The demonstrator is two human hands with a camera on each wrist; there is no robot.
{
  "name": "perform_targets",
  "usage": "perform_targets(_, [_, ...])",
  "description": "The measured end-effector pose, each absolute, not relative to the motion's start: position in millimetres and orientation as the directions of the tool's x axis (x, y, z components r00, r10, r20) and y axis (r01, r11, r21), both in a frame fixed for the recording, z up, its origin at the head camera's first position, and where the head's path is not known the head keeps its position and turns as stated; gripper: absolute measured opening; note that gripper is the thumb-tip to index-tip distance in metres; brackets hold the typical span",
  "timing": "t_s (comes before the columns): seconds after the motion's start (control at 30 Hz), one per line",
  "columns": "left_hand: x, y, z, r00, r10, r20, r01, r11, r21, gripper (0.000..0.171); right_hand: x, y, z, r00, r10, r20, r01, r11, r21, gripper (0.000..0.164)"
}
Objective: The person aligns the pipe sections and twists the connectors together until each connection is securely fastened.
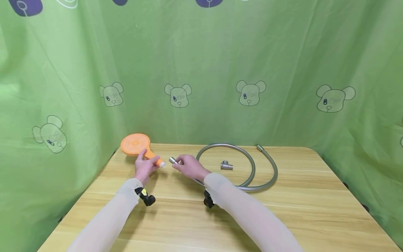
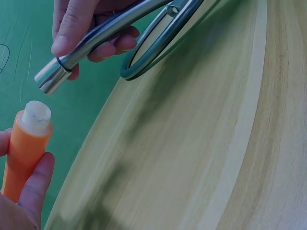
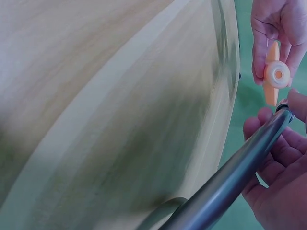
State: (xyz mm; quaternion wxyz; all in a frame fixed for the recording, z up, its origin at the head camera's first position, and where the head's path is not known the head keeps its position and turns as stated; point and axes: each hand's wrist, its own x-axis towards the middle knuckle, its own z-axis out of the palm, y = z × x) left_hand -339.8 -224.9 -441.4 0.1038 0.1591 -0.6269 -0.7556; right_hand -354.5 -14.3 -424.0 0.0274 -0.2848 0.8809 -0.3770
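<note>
My left hand (image 1: 146, 167) grips the handle of an orange shower head (image 1: 135, 143), its round spray face turned up. A white threaded end (image 2: 37, 116) sticks out of the handle toward the right. My right hand (image 1: 191, 166) holds a grey shower hose (image 2: 103, 36) just behind its metal end fitting (image 2: 52, 76), between thumb and fingers. The fitting points at the white end, with a small gap between them. From the right hand, the rest of the hose (image 1: 273, 171) loops over the table to the right.
Inside the hose loop lies a small metal tee valve (image 1: 226, 166). The hose's other metal end (image 1: 259, 148) rests near the table's back edge. A green curtain (image 1: 214, 119) with bear prints hangs behind and beside the wooden table (image 1: 299, 210).
</note>
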Motion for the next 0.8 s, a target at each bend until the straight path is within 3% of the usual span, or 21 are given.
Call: perform_targets(0.8, [-341, -223, -438, -0.927, -0.359, -0.108, -0.035, -0.204, 0.978, 0.089, -355, -26, -425, -0.838, -0.516, 0.178, -0.480, 0.541, -0.691, 0.024])
